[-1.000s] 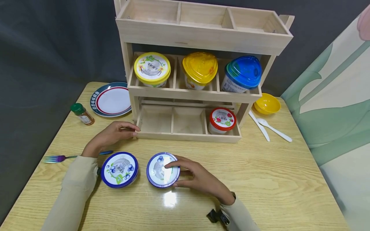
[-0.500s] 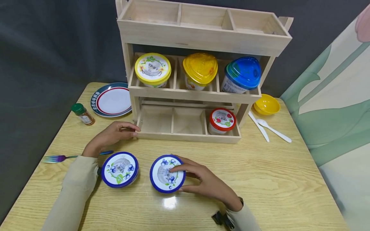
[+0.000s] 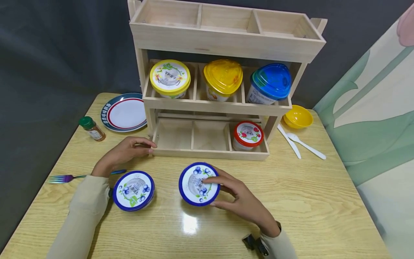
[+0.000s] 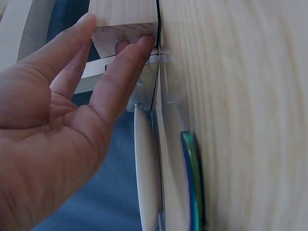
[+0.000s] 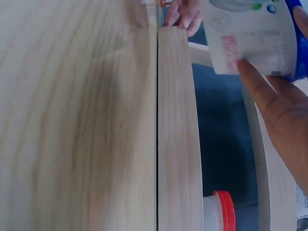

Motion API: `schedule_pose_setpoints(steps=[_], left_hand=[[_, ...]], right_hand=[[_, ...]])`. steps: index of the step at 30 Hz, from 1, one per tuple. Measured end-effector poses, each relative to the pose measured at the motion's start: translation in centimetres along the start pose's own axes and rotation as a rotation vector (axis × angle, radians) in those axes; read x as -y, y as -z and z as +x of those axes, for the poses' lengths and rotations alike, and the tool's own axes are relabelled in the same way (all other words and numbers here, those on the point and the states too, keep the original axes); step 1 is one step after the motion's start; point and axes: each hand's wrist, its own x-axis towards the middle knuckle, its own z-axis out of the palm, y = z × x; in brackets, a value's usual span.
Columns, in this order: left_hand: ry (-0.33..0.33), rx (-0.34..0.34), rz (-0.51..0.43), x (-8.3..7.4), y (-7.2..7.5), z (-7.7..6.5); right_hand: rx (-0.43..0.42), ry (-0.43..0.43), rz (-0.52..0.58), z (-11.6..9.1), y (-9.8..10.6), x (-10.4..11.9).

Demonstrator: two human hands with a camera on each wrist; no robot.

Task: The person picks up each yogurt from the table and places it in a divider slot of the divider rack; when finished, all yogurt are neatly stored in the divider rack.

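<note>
My right hand [image 3: 237,196] grips a white tub with a blue-rimmed blueberry lid [image 3: 198,184], lid up, raised over the table. The right wrist view shows the tub's side wall [image 5: 250,48] with fingertips against it. A matching blueberry tub [image 3: 133,190] stands on the table beside my left forearm. At the lower left corner of the wooden shelf [image 3: 207,154], the fingertips of my left hand [image 3: 129,149] touch the wood, fingers loosely extended. In the left wrist view they lie against the end block [image 4: 124,21]. A red-lidded tub [image 3: 248,135] sits in the bottom tier's right compartment.
On the middle tier sit a yellow-lidded tub [image 3: 170,77], an amber-lidded tub [image 3: 223,79] and a blue-lidded tub [image 3: 271,82]. A plate [image 3: 126,113], spice jar [image 3: 92,128] and fork [image 3: 66,178] lie left. A yellow bowl [image 3: 298,117], white knife [image 3: 289,142] and white spoon [image 3: 307,145] lie right.
My right hand has lifted the blueberry tub and carried it to the right, first a little toward me, then toward the shelf. The left hand stays at the shelf corner.
</note>
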Motion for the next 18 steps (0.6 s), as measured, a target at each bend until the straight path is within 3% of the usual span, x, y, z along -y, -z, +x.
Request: schedule_pose_setpoints(steps=[5,18], left_hand=[[0.008,0.002,0.003,-0.1,0.0,0.0],[-0.015,-0.005,-0.011,0.1,0.0,-0.1]], right_hand=[[-0.069,0.04,-0.04,0.2,0.9,-0.3],[-0.19,0.0,-0.101,1.7,3.2,-0.1]])
